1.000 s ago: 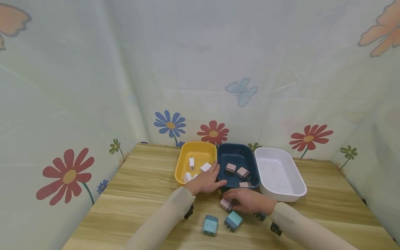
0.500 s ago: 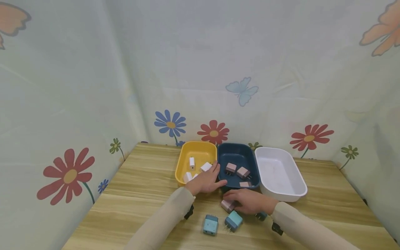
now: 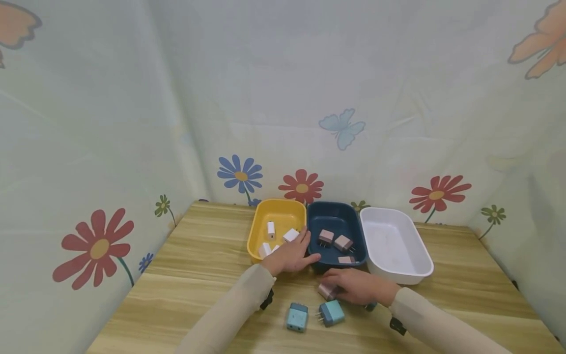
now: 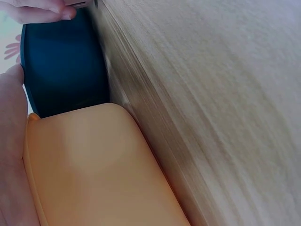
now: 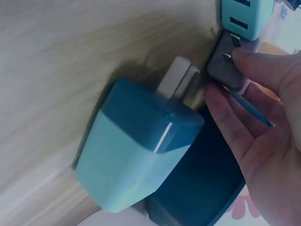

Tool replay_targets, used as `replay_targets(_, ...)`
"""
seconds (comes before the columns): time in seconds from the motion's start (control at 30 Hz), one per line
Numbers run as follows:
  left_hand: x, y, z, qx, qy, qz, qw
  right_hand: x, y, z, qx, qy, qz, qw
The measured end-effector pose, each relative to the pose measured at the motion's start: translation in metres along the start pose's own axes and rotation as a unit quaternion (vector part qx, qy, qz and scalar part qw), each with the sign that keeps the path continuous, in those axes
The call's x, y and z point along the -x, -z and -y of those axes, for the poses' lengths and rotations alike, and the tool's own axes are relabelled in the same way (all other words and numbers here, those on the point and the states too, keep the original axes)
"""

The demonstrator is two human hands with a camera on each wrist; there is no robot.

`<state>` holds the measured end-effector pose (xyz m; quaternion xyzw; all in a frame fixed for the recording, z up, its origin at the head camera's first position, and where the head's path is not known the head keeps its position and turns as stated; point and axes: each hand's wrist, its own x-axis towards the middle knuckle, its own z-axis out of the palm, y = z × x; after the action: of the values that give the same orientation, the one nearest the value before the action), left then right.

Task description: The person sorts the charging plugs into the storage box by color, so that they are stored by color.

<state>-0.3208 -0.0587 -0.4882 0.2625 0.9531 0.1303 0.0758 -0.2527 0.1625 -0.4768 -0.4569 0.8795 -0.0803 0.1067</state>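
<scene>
My right hand [image 3: 355, 285] pinches a pink plug-in charger [image 3: 326, 291] on the table before the dark blue bin [image 3: 333, 212]. In the right wrist view, thumb and fingers hold the charger's dark prong end [image 5: 218, 70], beside a teal charger [image 5: 247, 16]. A larger teal charger [image 5: 136, 146] lies close to that camera. My left hand [image 3: 289, 256] rests with extended fingers across the near rims of the yellow bin [image 3: 253, 236] and the blue bin. Two teal chargers, one left [image 3: 297, 317] and one right [image 3: 332, 313], lie nearer me.
White chargers [image 3: 271, 229] lie in the yellow bin, and pink chargers [image 3: 343, 243] in the blue one. A white bin [image 3: 398, 246] stands to their right. Another teal charger [image 3: 370, 307] is mostly hidden beneath my right wrist. A printed curtain [image 3: 283, 98] hangs behind the table.
My right hand and the pink charger have shifted slightly right. The right-hand teal charger beside it has turned a little. My left hand has stayed in place.
</scene>
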Motion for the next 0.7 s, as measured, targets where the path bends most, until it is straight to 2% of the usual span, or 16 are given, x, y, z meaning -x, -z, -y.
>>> replay_targets(0.23,0.001,0.001,-0.001,0.004,0.001,-0.001,1.0,0.009,0.003,0.0,0.005,-0.003,-0.021,0.9998)
replay_targets(0.7,0.003,0.003,-0.003,0.0,0.001,0.0,1.0,0.029,0.022,0.009,-0.002,0.014,-0.053,0.9985)
